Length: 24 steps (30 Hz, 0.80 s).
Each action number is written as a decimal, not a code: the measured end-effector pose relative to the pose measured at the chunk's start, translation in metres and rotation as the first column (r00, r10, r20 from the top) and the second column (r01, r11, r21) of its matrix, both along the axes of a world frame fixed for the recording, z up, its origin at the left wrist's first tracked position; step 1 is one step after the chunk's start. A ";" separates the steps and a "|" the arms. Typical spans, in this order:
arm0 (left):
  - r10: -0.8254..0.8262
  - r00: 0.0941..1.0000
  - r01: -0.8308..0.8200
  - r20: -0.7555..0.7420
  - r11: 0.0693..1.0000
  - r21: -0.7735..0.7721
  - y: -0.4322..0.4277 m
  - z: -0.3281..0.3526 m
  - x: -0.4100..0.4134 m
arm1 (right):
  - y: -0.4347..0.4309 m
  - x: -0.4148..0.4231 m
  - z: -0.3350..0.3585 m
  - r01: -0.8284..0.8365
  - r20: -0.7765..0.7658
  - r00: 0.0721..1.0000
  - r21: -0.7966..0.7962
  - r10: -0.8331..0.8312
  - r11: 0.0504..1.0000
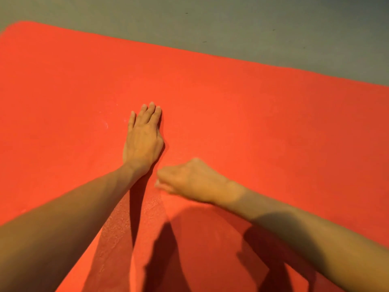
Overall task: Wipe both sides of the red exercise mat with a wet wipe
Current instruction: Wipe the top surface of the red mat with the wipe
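Red mat (242,106) lay flat on grey floor (231,24); it filled most of the view; its far edge ran diagonally from upper left down to the right, with floor showing beyond it.

Left hand (144,140) was palm-down on the mat, left of centre; fingers straight and close together, pointing toward the far edge; nothing gripped, just pressing on the surface; forearm came in from the lower left.

Right hand (193,180) was just right of and nearer than the left wrist, close above or on the mat; motion-blurred; fingers bent and pointing left; pale patch (157,183) at the fingertips, too blurred to identify; could not tell whether the hand held anything; forearm came in from the lower right.

Speckled strip (126,224) of mat surface ran between the two forearms toward the near edge; arm shadows fell across the near part of the mat.
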State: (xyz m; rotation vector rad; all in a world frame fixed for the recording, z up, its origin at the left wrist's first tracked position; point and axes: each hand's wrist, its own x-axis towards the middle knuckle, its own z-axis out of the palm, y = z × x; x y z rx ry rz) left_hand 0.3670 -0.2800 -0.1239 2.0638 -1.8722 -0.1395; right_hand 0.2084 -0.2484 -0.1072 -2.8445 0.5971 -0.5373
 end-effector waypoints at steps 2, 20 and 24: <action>0.000 1.000 0.000 -0.006 1.000 -0.003 -0.001 0.000 0.001 | -0.041 -0.010 0.002 0.276 0.035 0.961 -0.112 -0.274 0.955; -0.008 1.000 0.008 0.025 1.000 0.004 0.000 0.000 0.000 | -0.109 -0.064 0.016 0.821 -0.122 0.554 -0.087 -0.824 0.564; -0.011 1.000 0.011 0.022 1.000 0.009 -0.001 0.000 0.001 | -0.078 -0.042 0.004 0.725 -0.019 0.688 -0.030 -0.726 0.688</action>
